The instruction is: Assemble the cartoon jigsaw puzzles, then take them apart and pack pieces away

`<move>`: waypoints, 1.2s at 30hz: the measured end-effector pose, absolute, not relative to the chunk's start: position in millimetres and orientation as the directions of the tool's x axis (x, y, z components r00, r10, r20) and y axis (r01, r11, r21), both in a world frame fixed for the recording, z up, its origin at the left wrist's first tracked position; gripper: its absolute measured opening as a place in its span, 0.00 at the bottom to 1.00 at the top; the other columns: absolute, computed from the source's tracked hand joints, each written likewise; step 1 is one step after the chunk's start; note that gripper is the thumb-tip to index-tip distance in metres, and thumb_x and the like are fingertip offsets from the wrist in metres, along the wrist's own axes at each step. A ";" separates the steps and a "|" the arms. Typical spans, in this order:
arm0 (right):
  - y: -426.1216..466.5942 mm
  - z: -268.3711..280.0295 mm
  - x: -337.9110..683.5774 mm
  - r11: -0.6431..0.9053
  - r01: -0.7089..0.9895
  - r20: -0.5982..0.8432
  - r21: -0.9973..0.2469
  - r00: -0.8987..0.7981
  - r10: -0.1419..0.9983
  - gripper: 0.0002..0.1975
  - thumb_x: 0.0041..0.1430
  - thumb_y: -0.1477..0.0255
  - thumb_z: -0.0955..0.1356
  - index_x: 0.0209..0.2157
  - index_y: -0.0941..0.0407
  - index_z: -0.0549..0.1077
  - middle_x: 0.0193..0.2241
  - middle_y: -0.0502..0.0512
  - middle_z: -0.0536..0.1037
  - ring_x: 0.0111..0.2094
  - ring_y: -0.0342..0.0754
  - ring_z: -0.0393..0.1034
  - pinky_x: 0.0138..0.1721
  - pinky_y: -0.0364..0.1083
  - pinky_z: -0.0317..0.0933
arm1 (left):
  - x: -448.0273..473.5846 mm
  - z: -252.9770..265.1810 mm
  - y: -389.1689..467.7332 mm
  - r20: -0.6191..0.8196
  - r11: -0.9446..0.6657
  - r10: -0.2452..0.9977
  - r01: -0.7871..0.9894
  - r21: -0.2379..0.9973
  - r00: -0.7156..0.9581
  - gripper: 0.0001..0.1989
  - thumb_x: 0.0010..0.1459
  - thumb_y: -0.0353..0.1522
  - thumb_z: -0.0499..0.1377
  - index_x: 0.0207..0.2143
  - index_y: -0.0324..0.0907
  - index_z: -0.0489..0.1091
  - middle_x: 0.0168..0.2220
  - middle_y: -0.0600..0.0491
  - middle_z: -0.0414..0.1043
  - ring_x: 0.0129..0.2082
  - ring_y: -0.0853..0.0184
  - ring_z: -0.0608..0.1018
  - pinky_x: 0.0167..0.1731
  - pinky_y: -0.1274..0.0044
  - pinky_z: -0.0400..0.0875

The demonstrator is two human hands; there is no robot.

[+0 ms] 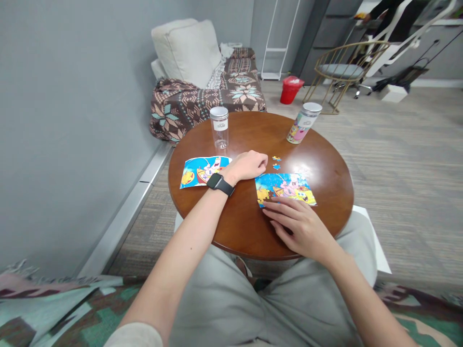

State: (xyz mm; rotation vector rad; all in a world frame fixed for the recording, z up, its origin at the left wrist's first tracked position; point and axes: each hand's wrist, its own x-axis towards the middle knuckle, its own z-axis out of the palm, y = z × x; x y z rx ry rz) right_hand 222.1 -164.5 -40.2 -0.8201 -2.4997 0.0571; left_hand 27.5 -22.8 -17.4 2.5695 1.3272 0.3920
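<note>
My left hand (249,165), with a black watch (215,181) on the wrist, rests on the round table with its fingers curled closed. Whatever those fingers may hold is hidden. Just right of them lie a few loose jigsaw pieces (277,166). A cartoon jigsaw puzzle (278,185), mostly assembled, sits below these pieces. Over its lower edge my right hand (298,224) is spread, fingers stretched out and apart, holding nothing visible. Left of the puzzle is a matching picture sheet (202,168), partly covered by my left forearm and hand.
A clear lidded jar (220,130) and a jar with a cartoon label (303,124) stand on the brown table (238,226). Behind are a covered sofa (238,79), a red bin (290,90), and a wire chair (340,72). A person's arm (372,10) shows at upper right.
</note>
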 end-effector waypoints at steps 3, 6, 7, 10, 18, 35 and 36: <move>-164.1 -38.1 220.3 0.812 0.552 0.415 -0.190 -0.704 0.576 0.17 0.63 0.78 0.64 0.52 0.56 0.75 0.48 0.58 0.80 0.55 0.57 0.70 0.51 0.57 0.67 | 27.7 -15.2 -24.5 0.116 -0.563 0.821 0.762 0.320 0.558 0.11 0.57 0.29 0.52 0.34 0.43 0.75 0.31 0.52 0.77 0.31 0.66 0.76 0.30 0.76 0.63; -163.2 -36.3 219.1 0.797 0.570 0.376 -0.200 -0.706 0.600 0.18 0.63 0.77 0.64 0.52 0.56 0.75 0.49 0.59 0.80 0.55 0.57 0.70 0.51 0.58 0.67 | 27.3 -13.2 -25.8 0.098 -0.558 0.823 0.763 0.326 0.560 0.11 0.57 0.29 0.52 0.35 0.43 0.75 0.31 0.52 0.77 0.31 0.65 0.76 0.31 0.76 0.63; -163.2 -36.0 218.9 0.793 0.575 0.369 -0.202 -0.705 0.605 0.17 0.63 0.76 0.64 0.52 0.56 0.75 0.50 0.59 0.79 0.54 0.57 0.70 0.51 0.59 0.67 | 27.1 -13.2 -25.8 0.094 -0.558 0.822 0.763 0.327 0.561 0.11 0.57 0.29 0.52 0.36 0.43 0.75 0.32 0.52 0.77 0.32 0.65 0.76 0.31 0.76 0.64; -163.9 -36.2 218.8 0.787 0.581 0.361 -0.207 -0.702 0.614 0.17 0.63 0.76 0.64 0.52 0.56 0.75 0.51 0.60 0.79 0.54 0.57 0.70 0.51 0.60 0.67 | 26.6 -15.0 -24.6 0.091 -0.570 0.813 0.753 0.328 0.576 0.12 0.58 0.29 0.52 0.36 0.43 0.76 0.33 0.52 0.78 0.32 0.65 0.77 0.31 0.76 0.64; -165.2 -40.1 219.6 0.798 0.557 0.428 -0.229 -0.679 0.596 0.17 0.62 0.77 0.64 0.51 0.56 0.74 0.49 0.60 0.79 0.52 0.57 0.71 0.51 0.59 0.67 | 26.3 -19.7 -21.3 0.099 -0.601 0.789 0.727 0.333 0.607 0.13 0.57 0.29 0.52 0.38 0.44 0.76 0.33 0.52 0.78 0.32 0.66 0.76 0.31 0.77 0.64; -163.1 -42.4 219.1 0.744 0.612 0.426 -0.269 -0.617 0.662 0.15 0.63 0.76 0.64 0.48 0.55 0.75 0.45 0.62 0.76 0.43 0.55 0.72 0.45 0.57 0.69 | 23.7 -17.8 -21.7 0.080 -0.612 0.774 0.710 0.348 0.628 0.10 0.57 0.32 0.54 0.37 0.43 0.74 0.34 0.53 0.78 0.31 0.67 0.76 0.29 0.77 0.62; -163.1 -42.6 219.4 0.745 0.611 0.417 -0.268 -0.623 0.662 0.15 0.63 0.76 0.64 0.49 0.55 0.75 0.45 0.62 0.76 0.44 0.55 0.72 0.46 0.57 0.69 | 23.7 -17.9 -21.7 0.078 -0.611 0.775 0.711 0.349 0.628 0.10 0.57 0.32 0.54 0.37 0.43 0.74 0.34 0.53 0.78 0.31 0.67 0.76 0.29 0.77 0.62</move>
